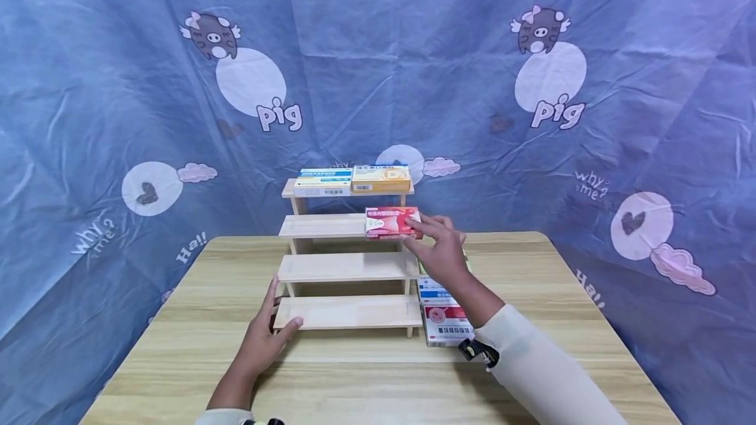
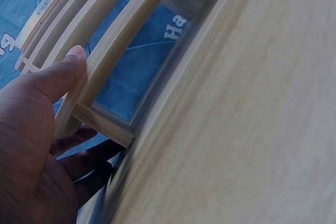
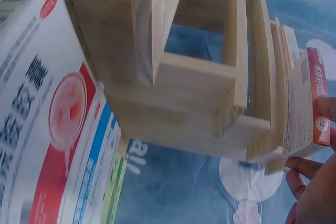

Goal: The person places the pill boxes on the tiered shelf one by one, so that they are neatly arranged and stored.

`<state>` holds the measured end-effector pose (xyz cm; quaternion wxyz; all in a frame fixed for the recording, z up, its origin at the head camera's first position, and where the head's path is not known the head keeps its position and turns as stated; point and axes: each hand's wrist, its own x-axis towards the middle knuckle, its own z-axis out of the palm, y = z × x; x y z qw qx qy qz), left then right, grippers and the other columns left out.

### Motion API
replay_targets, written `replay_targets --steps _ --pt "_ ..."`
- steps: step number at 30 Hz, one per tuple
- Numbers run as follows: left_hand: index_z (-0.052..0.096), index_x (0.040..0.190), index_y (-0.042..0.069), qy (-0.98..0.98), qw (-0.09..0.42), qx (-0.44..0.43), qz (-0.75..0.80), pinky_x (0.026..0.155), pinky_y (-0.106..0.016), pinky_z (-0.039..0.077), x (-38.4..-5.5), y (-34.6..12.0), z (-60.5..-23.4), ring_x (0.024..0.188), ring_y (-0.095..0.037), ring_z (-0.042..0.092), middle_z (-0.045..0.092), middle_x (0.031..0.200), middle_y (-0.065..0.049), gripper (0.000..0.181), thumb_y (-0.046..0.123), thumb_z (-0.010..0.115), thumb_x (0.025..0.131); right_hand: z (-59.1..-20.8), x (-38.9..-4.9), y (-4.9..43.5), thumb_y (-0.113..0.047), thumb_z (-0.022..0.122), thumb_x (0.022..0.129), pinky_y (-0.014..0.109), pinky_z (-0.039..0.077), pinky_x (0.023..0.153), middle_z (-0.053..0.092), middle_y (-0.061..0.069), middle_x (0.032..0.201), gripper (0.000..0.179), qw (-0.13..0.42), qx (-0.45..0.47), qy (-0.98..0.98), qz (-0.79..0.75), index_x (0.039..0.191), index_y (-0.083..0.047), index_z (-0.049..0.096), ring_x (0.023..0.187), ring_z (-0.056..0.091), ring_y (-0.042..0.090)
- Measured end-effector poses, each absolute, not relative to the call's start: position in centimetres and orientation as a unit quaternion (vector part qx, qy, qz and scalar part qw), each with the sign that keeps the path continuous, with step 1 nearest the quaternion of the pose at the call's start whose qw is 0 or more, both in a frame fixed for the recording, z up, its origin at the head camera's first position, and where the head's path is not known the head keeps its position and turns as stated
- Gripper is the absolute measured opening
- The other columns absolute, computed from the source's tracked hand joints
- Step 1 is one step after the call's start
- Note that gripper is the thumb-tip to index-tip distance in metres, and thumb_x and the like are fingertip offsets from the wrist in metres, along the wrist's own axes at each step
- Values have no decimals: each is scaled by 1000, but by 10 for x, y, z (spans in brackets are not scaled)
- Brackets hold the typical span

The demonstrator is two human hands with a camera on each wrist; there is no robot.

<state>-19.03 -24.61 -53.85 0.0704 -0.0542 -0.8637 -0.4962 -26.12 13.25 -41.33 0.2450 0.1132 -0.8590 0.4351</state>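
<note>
A wooden stepped display rack (image 1: 348,268) stands on the table. At its right side, my right hand (image 1: 443,251) pinches a red and white medicine box (image 1: 386,223) by its right end. That box is at the right end of the second step from the top; in the right wrist view the box (image 3: 304,100) shows its white side and red face. My left hand (image 1: 262,340) holds the left end of the lowest step. In the left wrist view its thumb (image 2: 71,69) lies over the plank, with the other fingers below.
On the top step sit a blue-and-white box (image 1: 323,182) and a yellow-orange box (image 1: 380,178), side by side. Right of the rack, several medicine boxes stand in a row, a red-and-white box (image 1: 445,330) nearest. A blue patterned cloth (image 1: 378,51) hangs behind the table (image 1: 514,281).
</note>
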Motion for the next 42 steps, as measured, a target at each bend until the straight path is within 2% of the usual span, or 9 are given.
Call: replay_targets --steps 7,14,21,27,34,42 --pt "3 178 36 -865 74 -56 -493 109 -56 56 -192 -246 -541 136 -50 65 49 163 -31 105 36 78 104 -417 -263 113 -29 89 94 61 24 108 65 17 155 45 255 129 -865 413 137 -19 79 139 54 36" --pt "3 176 42 -862 76 -56 -498 107 -54 56 -192 -246 -543 135 -49 66 50 162 -31 105 35 79 103 -414 -265 88 -27 91 91 65 24 110 68 17 151 42 269 160 -851 422 131 -17 81 135 58 35" --pt "2 177 41 -864 77 -56 -494 107 -53 56 -192 -247 -544 134 -49 67 50 162 -32 106 36 78 103 -409 -270 58 -29 91 92 66 25 111 73 15 145 39 261 160 -850 428 128 -18 83 132 60 33" --pt "2 176 42 -860 68 -54 -502 109 -56 56 -191 -247 -543 137 -52 64 48 163 -31 106 36 78 103 -408 -278 38 -31 88 95 64 28 108 69 15 151 41 256 160 -864 404 133 -21 81 136 58 33" --pt "2 177 41 -863 74 -54 -497 106 -53 57 -191 -248 -542 134 -51 66 48 163 -33 106 35 78 103 -406 -288 19 -39 85 97 62 35 104 69 11 152 43 258 152 -888 350 137 -26 79 134 59 31" --pt "1 177 41 -862 74 -60 -498 107 -52 56 -193 -249 -545 136 -51 65 48 163 -32 105 36 77 104 -410 -296 2 -42 82 99 65 32 108 70 8 151 42 253 147 -897 332 138 -27 78 133 59 28"
